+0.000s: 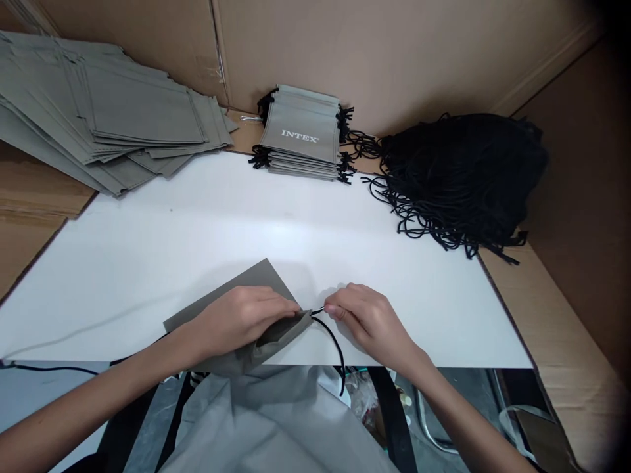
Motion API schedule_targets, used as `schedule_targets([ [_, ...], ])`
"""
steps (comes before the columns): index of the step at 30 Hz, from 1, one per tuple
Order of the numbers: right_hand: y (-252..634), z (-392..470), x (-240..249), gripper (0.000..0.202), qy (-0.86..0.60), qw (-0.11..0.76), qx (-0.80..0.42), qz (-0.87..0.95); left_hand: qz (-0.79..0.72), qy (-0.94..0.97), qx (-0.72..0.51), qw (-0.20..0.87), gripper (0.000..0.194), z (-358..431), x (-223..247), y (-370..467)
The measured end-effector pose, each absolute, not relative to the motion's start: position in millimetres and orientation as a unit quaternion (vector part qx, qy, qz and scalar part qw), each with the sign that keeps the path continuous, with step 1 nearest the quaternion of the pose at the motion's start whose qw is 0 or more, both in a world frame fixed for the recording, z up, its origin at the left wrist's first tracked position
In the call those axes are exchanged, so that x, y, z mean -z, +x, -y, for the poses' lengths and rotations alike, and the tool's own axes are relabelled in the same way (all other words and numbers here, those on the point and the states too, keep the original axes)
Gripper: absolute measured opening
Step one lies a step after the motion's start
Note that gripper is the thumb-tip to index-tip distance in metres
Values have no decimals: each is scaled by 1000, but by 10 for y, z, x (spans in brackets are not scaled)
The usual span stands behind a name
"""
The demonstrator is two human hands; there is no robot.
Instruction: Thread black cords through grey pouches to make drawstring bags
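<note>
A grey fabric pouch (231, 282) lies at the front edge of the white table, its mouth partly gaping. My left hand (249, 315) is closed on the pouch, fingertips near its right corner. Out of that corner comes a black cord (335, 341), whose loose end curves down past the table edge. A thin metal tool (319, 309) sticks out at the same corner, with black cord beside it. My right hand (362, 318) pinches the tool's outer end between thumb and forefinger, just right of the pouch.
Flat grey pouches (142, 105) are piled at the back left. Pouches marked INTEX (300, 128) with black cords are stacked at the back middle. A black cord heap (463, 171) sits at the back right. Cardboard walls (345, 52) surround the white table (197, 223).
</note>
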State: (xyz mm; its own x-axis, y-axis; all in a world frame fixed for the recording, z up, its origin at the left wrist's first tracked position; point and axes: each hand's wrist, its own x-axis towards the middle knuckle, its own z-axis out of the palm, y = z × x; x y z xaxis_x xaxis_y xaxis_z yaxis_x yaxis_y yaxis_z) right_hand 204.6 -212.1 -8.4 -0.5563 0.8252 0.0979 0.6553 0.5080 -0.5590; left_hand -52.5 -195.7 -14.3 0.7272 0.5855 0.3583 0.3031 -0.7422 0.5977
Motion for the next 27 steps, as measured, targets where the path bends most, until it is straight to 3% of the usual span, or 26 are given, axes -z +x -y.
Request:
schedule_targets([
  [9,2140,2244,64,27,-560,244,-277,742,-352,862,-356,80,18,1842,98,-522],
  [19,2490,2510,138,28,-669,294,-277,624,-465,799,-331,188,35,1811,12,-814],
  [27,2531,2506,106,28,-667,275,-284,631,-381,838,-381,86,18,1787,20,-738],
])
